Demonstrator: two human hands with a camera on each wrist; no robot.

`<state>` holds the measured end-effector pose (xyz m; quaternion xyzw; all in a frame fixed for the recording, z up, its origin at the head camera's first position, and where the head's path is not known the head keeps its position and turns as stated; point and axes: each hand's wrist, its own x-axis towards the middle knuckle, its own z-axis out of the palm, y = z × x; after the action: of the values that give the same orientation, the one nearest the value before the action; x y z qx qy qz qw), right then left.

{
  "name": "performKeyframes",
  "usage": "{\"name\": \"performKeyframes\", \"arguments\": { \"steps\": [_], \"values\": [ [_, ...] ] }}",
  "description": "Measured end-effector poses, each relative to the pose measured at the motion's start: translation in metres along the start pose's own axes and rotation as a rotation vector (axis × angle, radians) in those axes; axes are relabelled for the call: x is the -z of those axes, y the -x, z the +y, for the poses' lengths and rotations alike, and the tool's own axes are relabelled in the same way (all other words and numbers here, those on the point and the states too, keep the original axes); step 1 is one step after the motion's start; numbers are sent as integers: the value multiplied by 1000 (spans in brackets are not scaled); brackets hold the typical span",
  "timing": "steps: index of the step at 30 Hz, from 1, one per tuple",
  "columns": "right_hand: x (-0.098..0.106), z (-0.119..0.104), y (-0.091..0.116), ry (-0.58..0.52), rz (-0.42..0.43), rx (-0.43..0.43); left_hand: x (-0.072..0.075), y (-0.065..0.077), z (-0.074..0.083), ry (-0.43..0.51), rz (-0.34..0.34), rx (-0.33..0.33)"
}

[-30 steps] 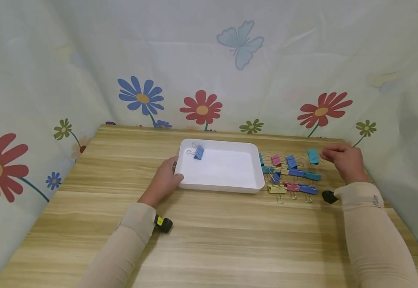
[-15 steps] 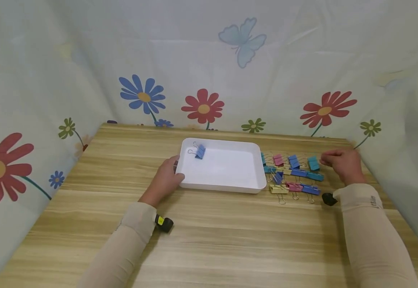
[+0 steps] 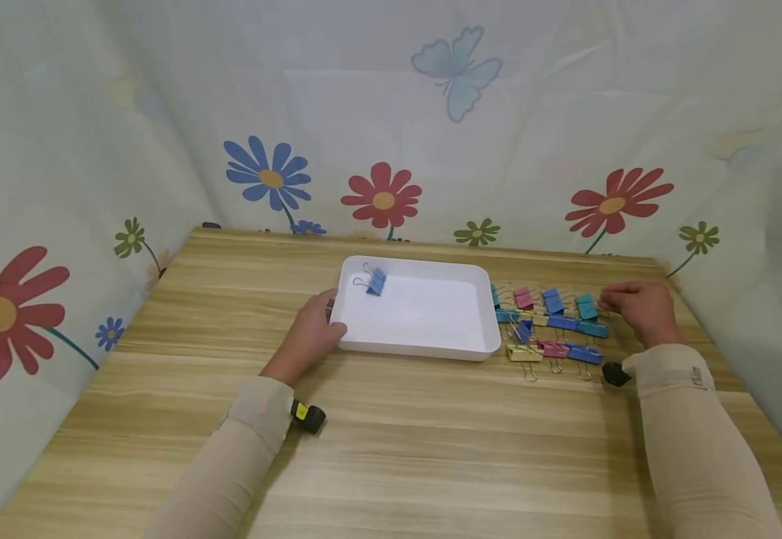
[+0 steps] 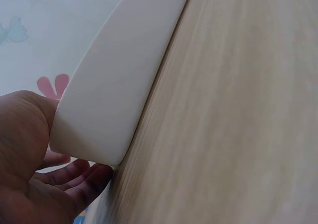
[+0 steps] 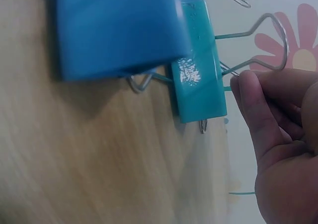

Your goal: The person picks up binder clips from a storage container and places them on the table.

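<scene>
My left hand [image 3: 308, 329] grips the left end of a white tray [image 3: 418, 350], thumb over its near left rim. In the left wrist view, the fingers [image 4: 92, 184] curl beneath the tray's corner. One blue binder clip [image 3: 377, 282] lies inside at the back left, its wire handles pointing left. At the right, my right hand [image 3: 643, 311] pinches a teal binder clip [image 3: 586, 307] by a wire handle. The right wrist view has thumb and fingertips at that wire, with the teal clip's body [image 5: 201, 85] beside a large blue clip [image 5: 121, 33].
Several binder clips stand in rows just right of the tray, among them pink [image 3: 523, 298], yellow [image 3: 524, 354] and dark blue [image 3: 584, 354] ones. A flowered curtain [image 3: 337, 97] rises behind the back edge of the wooden table [image 3: 445, 442].
The teal clip, pinched in my right hand, has come down and nearer to me, to the right end of the back row. My left hand keeps hold of the tray.
</scene>
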<state>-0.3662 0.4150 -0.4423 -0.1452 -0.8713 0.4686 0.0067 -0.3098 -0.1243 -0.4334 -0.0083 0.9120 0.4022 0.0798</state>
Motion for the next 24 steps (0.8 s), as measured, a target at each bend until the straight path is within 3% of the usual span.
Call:
{"name": "performKeyframes", "arguments": {
  "steps": [11,19,24],
  "values": [
    [-1,0,5,46,-6,23,-2,-4,-3,6,-3,-6],
    [-1,-12,12,232,98,88,-1,-4,-3,9,5,-19],
    [-5,-27,14,222,165,150,-1,-3,-2,-1,4,-15]
  ]
}}
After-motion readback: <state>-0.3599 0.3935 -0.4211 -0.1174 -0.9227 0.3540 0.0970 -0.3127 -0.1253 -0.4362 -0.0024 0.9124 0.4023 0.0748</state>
